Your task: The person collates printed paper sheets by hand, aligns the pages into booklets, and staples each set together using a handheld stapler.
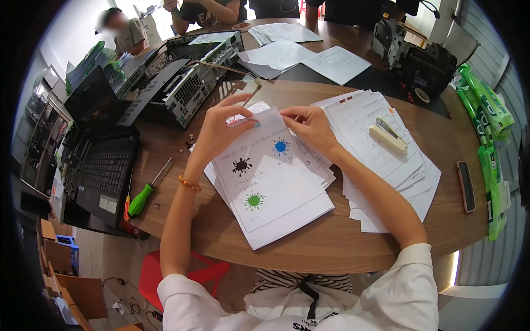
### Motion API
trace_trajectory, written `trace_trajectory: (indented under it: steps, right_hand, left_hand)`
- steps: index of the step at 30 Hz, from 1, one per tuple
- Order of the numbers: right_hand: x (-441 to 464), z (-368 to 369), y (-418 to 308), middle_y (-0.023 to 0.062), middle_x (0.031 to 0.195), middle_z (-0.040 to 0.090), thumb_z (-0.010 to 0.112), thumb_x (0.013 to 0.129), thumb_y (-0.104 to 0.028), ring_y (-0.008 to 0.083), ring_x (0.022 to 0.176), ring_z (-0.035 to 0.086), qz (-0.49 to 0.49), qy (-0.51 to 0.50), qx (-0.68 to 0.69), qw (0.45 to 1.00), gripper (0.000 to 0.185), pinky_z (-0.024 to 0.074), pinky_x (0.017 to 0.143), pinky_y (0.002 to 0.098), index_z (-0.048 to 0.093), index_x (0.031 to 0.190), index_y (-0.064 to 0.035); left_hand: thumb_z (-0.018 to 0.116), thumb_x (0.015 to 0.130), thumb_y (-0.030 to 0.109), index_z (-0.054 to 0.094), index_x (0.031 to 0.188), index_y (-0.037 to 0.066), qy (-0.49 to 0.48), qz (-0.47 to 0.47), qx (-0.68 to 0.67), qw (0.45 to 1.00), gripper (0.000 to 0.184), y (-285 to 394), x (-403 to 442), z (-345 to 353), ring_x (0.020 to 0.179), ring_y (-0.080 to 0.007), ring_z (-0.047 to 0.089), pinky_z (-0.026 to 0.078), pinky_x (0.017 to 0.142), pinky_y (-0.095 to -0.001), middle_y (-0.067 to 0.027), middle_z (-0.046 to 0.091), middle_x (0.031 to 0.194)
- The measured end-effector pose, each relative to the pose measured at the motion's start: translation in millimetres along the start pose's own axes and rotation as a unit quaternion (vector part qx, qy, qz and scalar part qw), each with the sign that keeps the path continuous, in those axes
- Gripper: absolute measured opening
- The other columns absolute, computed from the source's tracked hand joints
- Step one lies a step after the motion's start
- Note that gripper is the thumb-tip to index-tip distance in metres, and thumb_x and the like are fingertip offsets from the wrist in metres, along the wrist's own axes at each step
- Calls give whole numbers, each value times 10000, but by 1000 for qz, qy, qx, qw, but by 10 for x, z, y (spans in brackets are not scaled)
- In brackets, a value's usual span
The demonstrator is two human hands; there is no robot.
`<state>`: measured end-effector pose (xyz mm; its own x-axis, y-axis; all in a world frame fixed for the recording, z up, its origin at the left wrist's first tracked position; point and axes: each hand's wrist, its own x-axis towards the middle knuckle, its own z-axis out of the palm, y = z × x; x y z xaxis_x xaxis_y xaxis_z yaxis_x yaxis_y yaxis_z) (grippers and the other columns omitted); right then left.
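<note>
A printed worksheet (273, 185) with black, blue and green ink splats lies tilted over other white sheets in front of me. At its upper left, my left hand (223, 126) curves round the top edge, its thumb on the page and its forefinger raised behind. My right hand (309, 126) pinches the top right corner between thumb and fingers. Right of it, a cream stapler (388, 138) rests on a spread pile of printed sheets (359, 118). The fingertips behind the worksheet are partly hidden.
An opened computer case (190, 91) and a black laptop (105, 171) stand at the left, with a green screwdriver (141, 199) nearby. A phone (465, 186) and green packets (488, 160) lie at the right. More papers (337, 64) and a black machine (425, 69) are at the back; several people are beyond.
</note>
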<state>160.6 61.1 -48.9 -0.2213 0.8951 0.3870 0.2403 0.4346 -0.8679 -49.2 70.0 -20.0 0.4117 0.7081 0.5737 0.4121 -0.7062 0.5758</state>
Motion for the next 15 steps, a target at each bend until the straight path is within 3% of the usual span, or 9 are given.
trace_trajectory:
  steps: [1, 3, 4, 6, 8, 10, 14, 15]
  right_hand:
    - [1, 4, 3, 66, 674, 636, 598, 770, -146, 62, 563, 532, 3, -13, 6, 1000, 171, 416, 520, 204, 653, 889, -36]
    - [16, 34, 36, 67, 687, 638, 595, 775, -153, 73, 571, 538, 2, -16, 48, 999, 183, 415, 523, 208, 644, 901, -29]
    - [23, 45, 49, 68, 700, 639, 592, 780, -160, 84, 579, 544, 1, -19, 89, 996, 196, 414, 526, 211, 636, 913, -23]
    - [23, 33, 39, 77, 708, 636, 619, 759, -200, 104, 590, 554, 8, 17, 51, 999, 233, 421, 535, 225, 628, 892, -8]
    - [10, 45, 76, 86, 715, 632, 646, 739, -240, 124, 601, 563, 14, 53, 12, 998, 280, 428, 544, 238, 620, 870, 6]
    - [-12, 94, 179, 105, 705, 619, 707, 664, -304, 168, 609, 581, -43, 34, -204, 977, 360, 447, 567, 272, 603, 791, 17]
    - [-16, 105, 169, 116, 701, 609, 739, 601, -317, 184, 617, 590, -35, 11, -256, 966, 397, 461, 589, 283, 590, 756, 17]
    - [-2, 78, 121, 112, 695, 612, 728, 608, -292, 183, 613, 590, 39, 4, -192, 981, 361, 462, 584, 283, 600, 753, 14]
  left_hand:
    - [682, 648, 23, 638, 786, 14, -1, -1, 0, 1000, 145, 13, -2, -9, 923, -203, 573, 442, 809, -300, -81, 636, 899]
    - [668, 662, 6, 630, 777, 4, -62, -146, -72, 985, 121, 65, 3, -45, 860, -167, 593, 462, 776, -272, -94, 634, 864]
    - [668, 662, 6, 630, 777, 4, -62, -147, -72, 985, 121, 96, 14, -88, 860, -167, 593, 462, 776, -272, -94, 634, 864]
    - [665, 659, -16, 633, 792, -19, -150, -210, -112, 960, 137, 120, 25, -212, 787, -129, 601, 477, 742, -246, -96, 631, 844]
    - [664, 649, -41, 628, 804, -27, -185, -221, -139, 947, 159, 73, -16, -340, 788, -106, 583, 468, 755, -235, -75, 621, 835]
    - [702, 620, -29, 631, 840, -60, -232, -219, -168, 933, 233, -34, -60, -436, 736, -103, 599, 481, 713, -218, -80, 631, 826]
    - [712, 618, -20, 636, 817, -53, -267, -236, -218, 909, 216, -159, -96, -469, 736, -98, 596, 480, 707, -209, -73, 630, 797]
    - [709, 626, -18, 637, 817, -50, -270, -228, -216, 910, 207, -177, -96, -474, 734, -95, 595, 479, 698, -204, -69, 629, 789]
